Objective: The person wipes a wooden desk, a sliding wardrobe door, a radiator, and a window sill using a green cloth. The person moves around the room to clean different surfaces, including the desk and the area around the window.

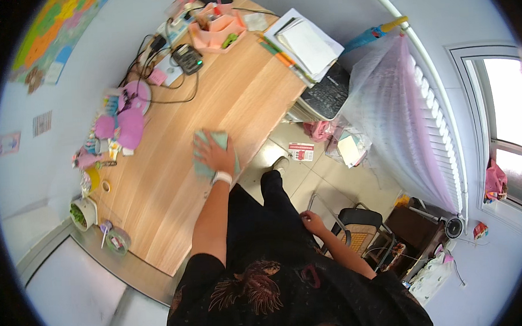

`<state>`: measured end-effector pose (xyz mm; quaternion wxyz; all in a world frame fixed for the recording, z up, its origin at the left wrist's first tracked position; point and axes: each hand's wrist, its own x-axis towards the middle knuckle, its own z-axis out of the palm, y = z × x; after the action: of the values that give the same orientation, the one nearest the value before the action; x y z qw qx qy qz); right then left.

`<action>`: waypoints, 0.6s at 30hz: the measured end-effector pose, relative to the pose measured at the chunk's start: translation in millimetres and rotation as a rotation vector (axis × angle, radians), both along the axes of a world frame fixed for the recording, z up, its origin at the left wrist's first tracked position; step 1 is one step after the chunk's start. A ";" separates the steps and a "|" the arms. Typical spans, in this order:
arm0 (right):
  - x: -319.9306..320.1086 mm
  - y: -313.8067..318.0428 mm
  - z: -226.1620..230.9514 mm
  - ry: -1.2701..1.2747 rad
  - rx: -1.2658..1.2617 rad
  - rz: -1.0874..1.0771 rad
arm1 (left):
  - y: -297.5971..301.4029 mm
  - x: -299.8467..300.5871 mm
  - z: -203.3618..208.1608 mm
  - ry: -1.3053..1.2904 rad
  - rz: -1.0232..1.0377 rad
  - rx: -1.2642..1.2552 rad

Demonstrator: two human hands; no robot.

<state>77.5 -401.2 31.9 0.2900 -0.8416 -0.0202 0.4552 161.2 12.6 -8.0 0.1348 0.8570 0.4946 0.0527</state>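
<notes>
Wiping the wooden desk (175, 190) with left hand (214, 155) spread flat on a green cloth (216, 139), right hand (313, 222) loosely curled, empty, at the hip; probably sweeping nearer next.

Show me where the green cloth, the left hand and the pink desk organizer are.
green cloth (220, 139): head view, upper corner beyond the fingers.
left hand (213, 156): head view, back of the hand.
pink desk organizer (216, 35): head view, front wall.

— Where's the left hand (213, 155)?
— Stretched forward, arm nearly straight, palm down, fingers spread flat.
— And the right hand (312, 222)?
— Low by the thigh, elbow bent, fingers loosely curled, holding nothing.
</notes>
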 end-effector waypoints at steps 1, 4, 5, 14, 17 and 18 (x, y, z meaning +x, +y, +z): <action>-0.8 -11.7 0.6 0.005 -0.032 -0.028 | 2.0 43.8 5.7 0.021 -0.046 0.003; -14.6 -66.7 -5.2 0.066 -0.058 -0.151 | -3.9 157.8 1.4 0.019 -0.183 0.039; -21.2 -80.3 -3.6 0.065 -0.087 -0.166 | -5.2 184.9 -2.8 -0.006 -0.329 0.053; -26.5 -131.4 -24.9 0.340 -0.028 -0.569 | -67.7 119.0 28.2 0.082 -0.947 -0.065; 8.9 -132.8 -37.5 0.310 0.046 -0.540 | -80.8 44.9 22.7 0.118 -0.598 -0.107; 22.0 -128.9 -36.6 0.256 0.009 -0.480 | -79.7 25.7 18.6 0.136 -0.429 -0.122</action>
<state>99.5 -530.1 -4.7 0.3934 -0.7567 0.2148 0.4759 186.9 -67.1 10.6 0.1609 0.9343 0.3114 -0.0652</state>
